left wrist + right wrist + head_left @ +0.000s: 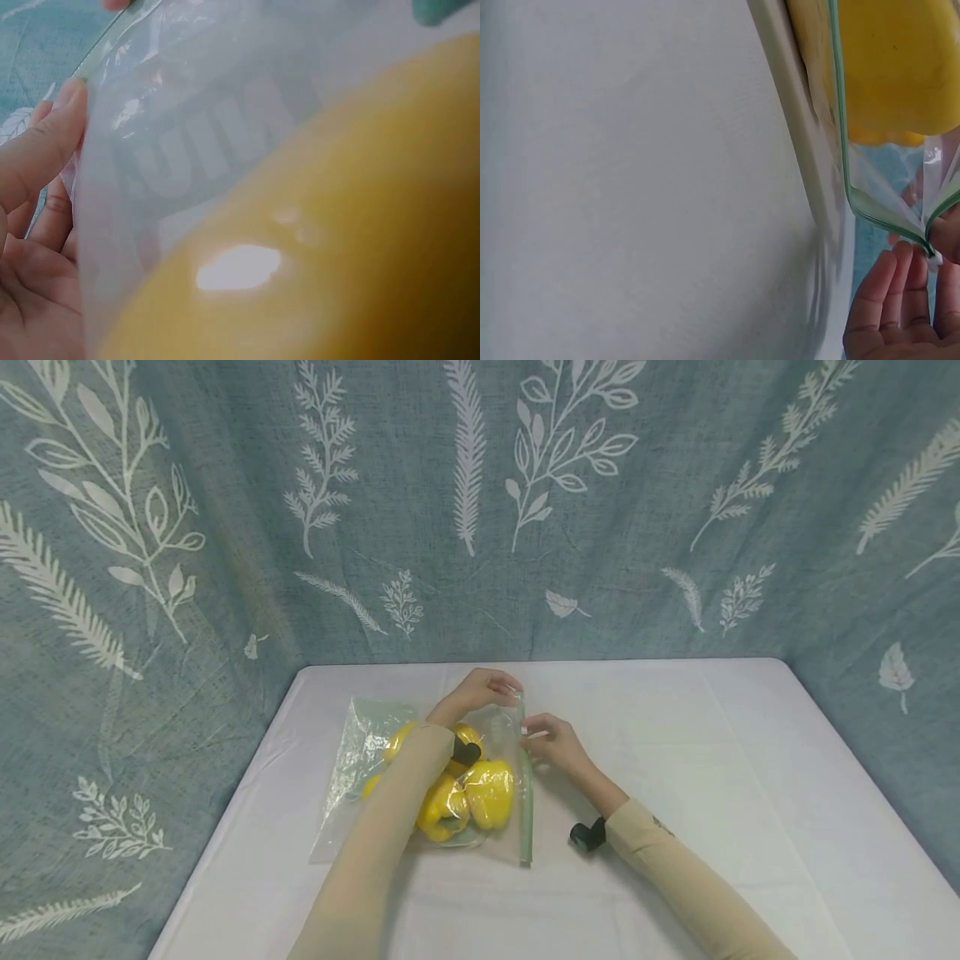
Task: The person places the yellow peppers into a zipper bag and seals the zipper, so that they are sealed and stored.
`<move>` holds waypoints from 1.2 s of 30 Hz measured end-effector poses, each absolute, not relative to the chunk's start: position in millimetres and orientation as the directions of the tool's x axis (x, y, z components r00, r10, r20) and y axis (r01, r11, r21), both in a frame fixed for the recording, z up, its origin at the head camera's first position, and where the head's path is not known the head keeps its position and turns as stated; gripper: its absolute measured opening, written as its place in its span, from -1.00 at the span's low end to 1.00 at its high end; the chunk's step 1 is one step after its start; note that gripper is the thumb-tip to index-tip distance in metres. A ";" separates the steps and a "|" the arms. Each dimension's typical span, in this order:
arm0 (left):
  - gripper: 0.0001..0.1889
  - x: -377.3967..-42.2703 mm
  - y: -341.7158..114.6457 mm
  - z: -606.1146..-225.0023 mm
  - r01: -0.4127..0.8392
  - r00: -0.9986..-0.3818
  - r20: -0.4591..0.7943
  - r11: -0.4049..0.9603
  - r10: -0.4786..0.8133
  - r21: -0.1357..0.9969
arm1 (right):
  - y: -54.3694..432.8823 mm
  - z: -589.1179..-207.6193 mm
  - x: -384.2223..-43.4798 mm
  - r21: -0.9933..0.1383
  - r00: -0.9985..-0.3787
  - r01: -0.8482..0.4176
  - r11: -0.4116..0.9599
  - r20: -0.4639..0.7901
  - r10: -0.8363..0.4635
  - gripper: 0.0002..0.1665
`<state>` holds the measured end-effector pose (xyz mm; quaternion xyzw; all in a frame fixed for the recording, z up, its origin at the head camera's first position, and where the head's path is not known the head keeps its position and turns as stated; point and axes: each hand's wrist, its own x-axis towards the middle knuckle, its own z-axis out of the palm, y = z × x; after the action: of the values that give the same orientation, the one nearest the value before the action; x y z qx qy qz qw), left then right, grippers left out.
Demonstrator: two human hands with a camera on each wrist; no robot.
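Observation:
A clear zip bag (337,810) lies on the table with several yellow bell peppers (490,795) inside. Its green zip edge (527,827) faces right. My left hand (480,689) reaches across the bag and pinches the far end of that edge; in the left wrist view the thumb (56,139) presses the film against fingers behind it. My right hand (557,746) holds the white slider (934,260) between thumb and fingertips, farther down the zip. The bag's mouth gapes between its two green strips in the right wrist view. My left forearm hides part of the peppers.
A white cloth covers the table (675,735). Behind it and at both sides hangs a blue-grey curtain (420,510) with white leaf prints. Dark wrist devices sit on the left wrist (467,752) and right wrist (587,835).

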<state>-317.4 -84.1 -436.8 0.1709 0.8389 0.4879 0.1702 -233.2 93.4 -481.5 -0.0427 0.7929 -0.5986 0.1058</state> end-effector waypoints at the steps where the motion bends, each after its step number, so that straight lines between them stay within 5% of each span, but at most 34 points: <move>1: -0.68 -317.6 -84.3 -437.1 0.124 -0.884 -0.114 0.461 0.454 0.878 | 93.4 -481.5 -232.4 -0.958 -0.973 0.063 0.279 -0.121 -0.195 -0.57; 20: -0.70 -331.0 -89.8 -454.5 0.170 -0.867 -0.054 0.395 0.495 0.903 | 96.6 -478.9 -215.9 -0.945 -0.958 0.101 0.310 -0.177 -0.227 -0.59; 30: -0.65 -296.6 -82.3 -410.2 0.103 -0.881 -0.131 0.454 0.456 0.885 | 97.2 -475.7 -206.3 -0.945 -0.951 0.057 0.322 -0.150 -0.272 -0.61; 36: -0.66 -310.3 -83.3 -431.7 0.107 -0.891 -0.118 0.457 0.438 0.883 | 97.5 -467.5 -197.5 -0.940 -0.946 0.050 0.336 -0.152 -0.285 -0.63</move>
<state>-310.3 -83.3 -431.7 0.1628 0.8370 0.4950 0.1669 -197.5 97.5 -467.5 -0.0731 0.8042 -0.5714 0.1465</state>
